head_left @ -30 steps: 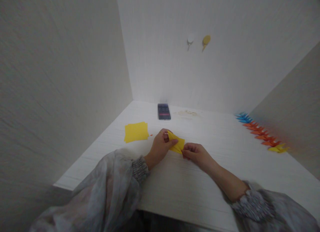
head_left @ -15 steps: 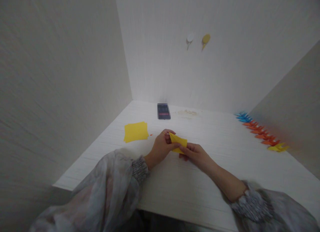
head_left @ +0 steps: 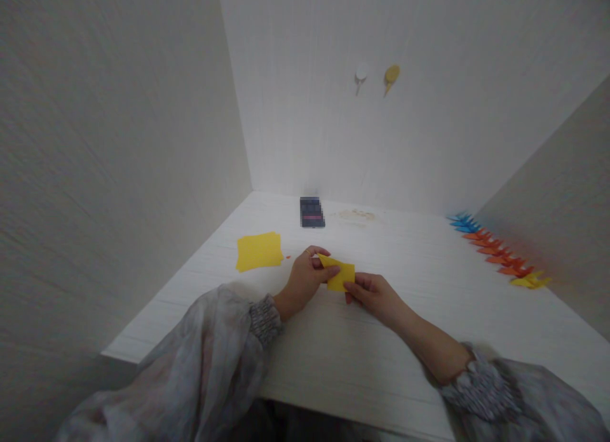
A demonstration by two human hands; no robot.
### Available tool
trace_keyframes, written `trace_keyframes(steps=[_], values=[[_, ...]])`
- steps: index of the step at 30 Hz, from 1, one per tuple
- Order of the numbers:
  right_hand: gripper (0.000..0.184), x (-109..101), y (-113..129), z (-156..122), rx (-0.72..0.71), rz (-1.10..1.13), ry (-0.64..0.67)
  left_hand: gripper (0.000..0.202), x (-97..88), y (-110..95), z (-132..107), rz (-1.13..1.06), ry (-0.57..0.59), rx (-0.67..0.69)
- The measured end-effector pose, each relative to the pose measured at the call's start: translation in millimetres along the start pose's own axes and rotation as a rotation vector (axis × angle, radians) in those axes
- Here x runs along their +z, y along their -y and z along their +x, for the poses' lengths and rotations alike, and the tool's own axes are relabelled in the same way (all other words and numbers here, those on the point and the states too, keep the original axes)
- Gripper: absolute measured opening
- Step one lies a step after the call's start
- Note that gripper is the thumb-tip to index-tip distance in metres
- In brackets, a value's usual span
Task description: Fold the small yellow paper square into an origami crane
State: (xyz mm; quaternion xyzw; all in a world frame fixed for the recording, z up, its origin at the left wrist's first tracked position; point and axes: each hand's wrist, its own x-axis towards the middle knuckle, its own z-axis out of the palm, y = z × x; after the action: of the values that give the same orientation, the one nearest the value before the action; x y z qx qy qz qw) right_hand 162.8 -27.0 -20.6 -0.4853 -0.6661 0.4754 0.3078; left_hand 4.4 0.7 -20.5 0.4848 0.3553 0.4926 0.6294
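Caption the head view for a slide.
Left hand and right hand hold folded yellow paper, with origami cranes lined up at right.

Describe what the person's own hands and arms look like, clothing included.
The left hand and right hand wear no gloves. The left sleeve and right sleeve are loose, mottled grey fabric. The gathered left cuff ends near the wrist; the gathered right cuff sits higher. A ring seems to show on the left hand.

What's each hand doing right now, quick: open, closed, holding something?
Left hand: closed, pinching the small folded yellow paper by its left side.
Right hand: closed, pinching that paper's lower right corner.
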Motion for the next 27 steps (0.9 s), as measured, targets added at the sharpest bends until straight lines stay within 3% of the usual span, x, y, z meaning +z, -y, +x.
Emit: trace_keyframes(steps=[4,15,20,27], values=[[0.026,-0.1,-0.9,0.7,0.060,0.070,-0.031,0.039,-0.4,-3.7,-0.3,-0.025,-0.042,-0.019],[0.027,-6.0,-5.1,0.9,0.026,0.188,0.011,0.021,2.6,-7.0,-0.8,-0.133,-0.105,-0.113],[0.027,-7.8,-6.4,0.9,0.039,0.253,0.026,0.023,1.1,-6.6,-0.5,-0.165,-0.077,-0.121],[0.026,-8.8,-8.9,-3.0,0.043,0.279,0.021,0.029,-7.0,-5.1,6.4,-0.213,-0.140,-0.106]])
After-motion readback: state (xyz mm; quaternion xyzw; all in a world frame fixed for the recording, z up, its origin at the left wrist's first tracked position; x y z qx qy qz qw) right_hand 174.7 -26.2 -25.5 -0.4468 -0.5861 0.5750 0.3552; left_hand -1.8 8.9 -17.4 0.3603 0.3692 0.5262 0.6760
